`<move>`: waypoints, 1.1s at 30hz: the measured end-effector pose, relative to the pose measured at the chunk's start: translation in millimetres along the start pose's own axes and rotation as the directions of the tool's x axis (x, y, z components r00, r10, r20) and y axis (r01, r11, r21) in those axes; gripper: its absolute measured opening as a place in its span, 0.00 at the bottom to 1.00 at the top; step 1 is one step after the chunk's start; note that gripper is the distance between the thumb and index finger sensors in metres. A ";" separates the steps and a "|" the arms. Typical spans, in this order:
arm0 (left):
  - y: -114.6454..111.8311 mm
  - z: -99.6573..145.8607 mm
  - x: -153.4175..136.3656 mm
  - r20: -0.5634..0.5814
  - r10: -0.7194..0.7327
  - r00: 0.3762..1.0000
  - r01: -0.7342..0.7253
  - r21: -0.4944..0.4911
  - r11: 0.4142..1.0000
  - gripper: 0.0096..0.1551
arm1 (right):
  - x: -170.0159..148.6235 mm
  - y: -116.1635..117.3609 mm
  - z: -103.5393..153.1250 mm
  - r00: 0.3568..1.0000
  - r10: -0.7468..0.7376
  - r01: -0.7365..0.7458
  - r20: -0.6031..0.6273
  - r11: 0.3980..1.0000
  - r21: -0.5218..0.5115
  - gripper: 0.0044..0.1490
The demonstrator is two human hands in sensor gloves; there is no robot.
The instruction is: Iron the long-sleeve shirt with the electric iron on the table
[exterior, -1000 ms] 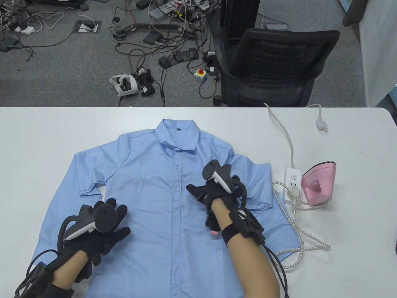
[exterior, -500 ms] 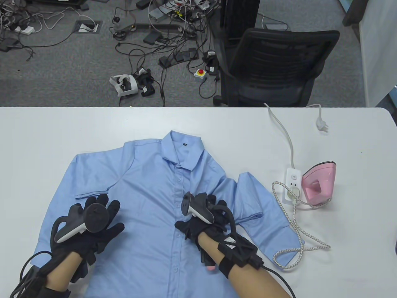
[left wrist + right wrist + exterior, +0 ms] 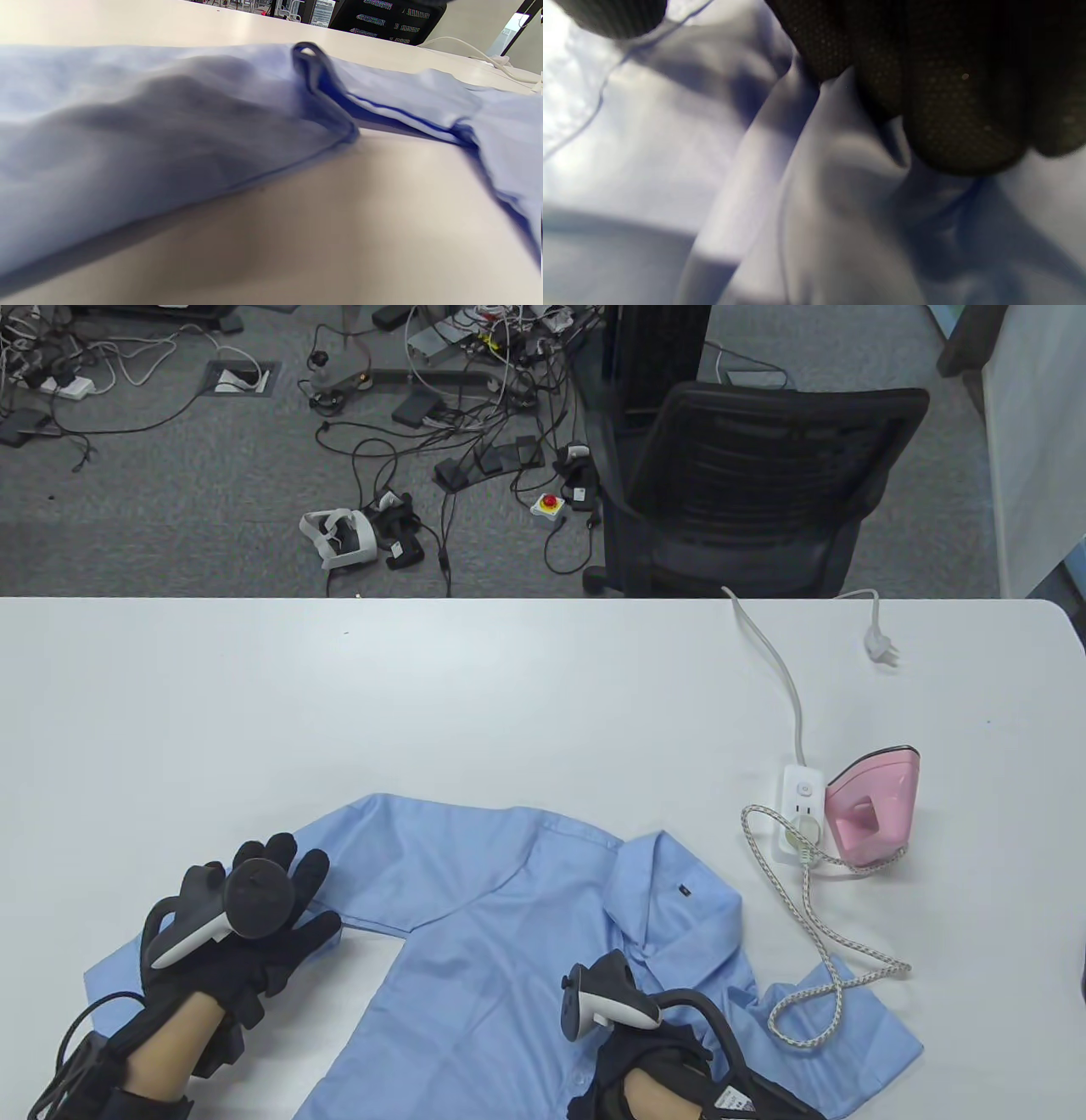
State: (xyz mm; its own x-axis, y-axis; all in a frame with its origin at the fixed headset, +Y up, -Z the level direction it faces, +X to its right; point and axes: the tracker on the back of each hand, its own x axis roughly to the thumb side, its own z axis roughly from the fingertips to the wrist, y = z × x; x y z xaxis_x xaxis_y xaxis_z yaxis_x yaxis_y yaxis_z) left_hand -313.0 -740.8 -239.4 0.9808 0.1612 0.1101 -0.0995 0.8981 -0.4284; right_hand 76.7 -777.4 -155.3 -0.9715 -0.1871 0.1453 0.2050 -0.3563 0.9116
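The light blue long-sleeve shirt (image 3: pixel 509 916) lies askew at the table's near edge, its collar (image 3: pixel 679 891) turned toward the right. My left hand (image 3: pixel 271 908) rests flat on the left sleeve with fingers spread. My right hand (image 3: pixel 645 1069) is at the bottom edge, mostly hidden under its tracker. In the right wrist view its fingers (image 3: pixel 946 106) curl into bunched shirt fabric (image 3: pixel 670 148). The left wrist view shows only blurred sleeve (image 3: pixel 127 127) and table. The pink iron (image 3: pixel 874 814) stands on the table to the right, untouched.
A white power strip (image 3: pixel 803 793) lies beside the iron. The iron's braided cord (image 3: pixel 814 933) loops over the shirt's right part. A white cable (image 3: pixel 776 661) runs to the far edge with a loose plug (image 3: pixel 882 649). A black chair (image 3: pixel 747 483) stands behind the table (image 3: pixel 339 695).
The shirt has slid toward the near edge and turned, with the collar swinging right. My right hand drew back to the bottom edge with the fabric. My left hand stayed on the left sleeve.
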 end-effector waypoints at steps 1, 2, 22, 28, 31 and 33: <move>0.3 -0.1 -0.3 0.000 0.002 1.000 -0.002 0.001 1.000 0.44 | -4.9 -4.5 3.5 0.999 -0.041 0.042 0.025 0.999 -0.014 0.58; 0.4 -0.2 -0.5 0.001 0.003 1.000 -0.003 0.001 1.000 0.44 | -7.3 -8.2 6.8 0.998 -0.058 0.059 0.033 0.998 -0.034 0.58; -2.7 -3.0 -9.4 -0.054 -0.017 0.998 0.016 -0.021 1.000 0.43 | 81.4 -150.9 -31.9 0.944 -0.179 0.325 0.276 0.634 -0.701 0.61; -3.1 -4.0 -13.2 -0.093 -0.040 0.995 0.035 -0.046 0.998 0.44 | 43.1 -126.3 -56.4 0.964 -0.249 0.257 0.093 0.781 -0.569 0.62; -3.3 -8.6 -20.9 -0.104 -0.022 0.994 0.021 -0.002 1.000 0.43 | 10.3 -97.8 -51.9 0.952 -0.304 0.274 0.031 0.806 -0.525 0.63; -5.6 -11.8 -30.1 -0.145 -0.005 0.989 0.005 0.005 1.000 0.42 | -3.4 -83.7 -49.7 0.951 -0.309 0.267 0.007 0.810 -0.521 0.63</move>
State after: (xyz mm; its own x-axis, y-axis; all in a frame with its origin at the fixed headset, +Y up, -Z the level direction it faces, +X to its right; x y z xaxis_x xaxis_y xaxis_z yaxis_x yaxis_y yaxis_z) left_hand -340.0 -755.6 -250.9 0.9952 0.0958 -0.0196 -0.0951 0.9009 -0.4235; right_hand 68.7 -792.5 -251.3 -0.9882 -0.0615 -0.1403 -0.0312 -0.8161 0.5771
